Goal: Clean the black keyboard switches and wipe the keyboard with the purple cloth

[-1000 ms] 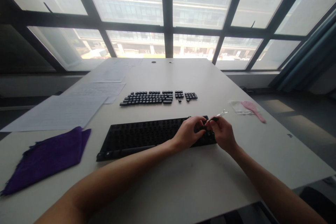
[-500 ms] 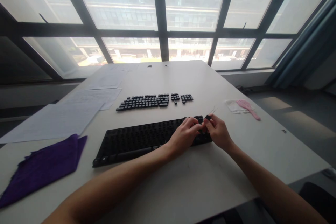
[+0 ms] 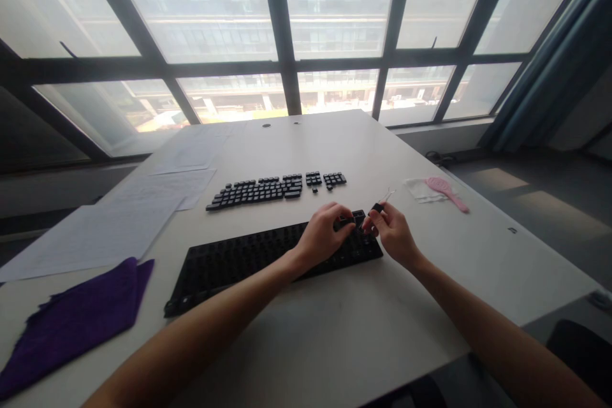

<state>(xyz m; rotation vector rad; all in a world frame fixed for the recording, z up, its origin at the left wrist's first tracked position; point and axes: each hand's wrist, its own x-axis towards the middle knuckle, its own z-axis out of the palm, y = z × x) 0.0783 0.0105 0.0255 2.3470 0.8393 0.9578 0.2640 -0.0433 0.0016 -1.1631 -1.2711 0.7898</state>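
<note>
A black keyboard (image 3: 248, 268) lies at a slant before me, most of its keycaps off. Over its right part, my left hand (image 3: 321, 233) is closed, thumb and forefinger pinching a small dark piece that looks like a keycap (image 3: 348, 221). My right hand (image 3: 394, 233), at the keyboard's right end, is closed round a keycap puller (image 3: 377, 207) with a black handle; its thin wire prongs point up and away. Behind the keyboard, loose black keycaps (image 3: 258, 191) are laid out in rows and blocks.
Printed paper sheets (image 3: 115, 223) cover the table's left side, with a folded purple cloth (image 3: 81, 319) nearer me. To the right, a pink hairbrush-like thing (image 3: 447, 191) lies on a white tissue (image 3: 417, 191). Windows stand beyond the white table (image 3: 335, 344).
My left hand has drawn left, away from my right hand, with its fingers curled in a pinch. My right hand stays near the keyboard's right end with the puller. The view has shifted slightly.
</note>
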